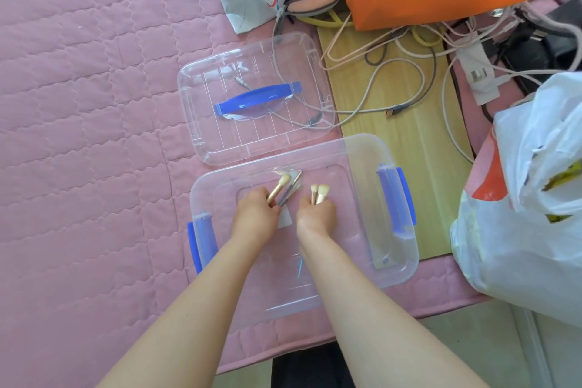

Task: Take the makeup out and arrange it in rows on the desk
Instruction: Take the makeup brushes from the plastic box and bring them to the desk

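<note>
Both hands inside clear plastic storage box with blue latches point(356, 186), on pink quilted cover point(94, 104). Left hand point(255, 214) grips rose-gold cream-tipped makeup brush point(278, 187); right hand point(316, 214) grips two short cream-tipped brushes point(319, 192). Clear blue-handled lid point(220, 142) just beyond; tangled cables point(393, 79), white plastic bag point(519, 214) to the right.

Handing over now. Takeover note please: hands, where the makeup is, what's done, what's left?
Left hand grips a gold-handled brush and other slim tools inside the clear box.
Right hand grips two brushes there too.
Lid lies off, beyond the box on the pink quilt.
Done: box opened, brushes in hand.
Left: lift them out, fetch the thin blue item on the box floor, lay everything in rows; no rows visible yet.
</note>
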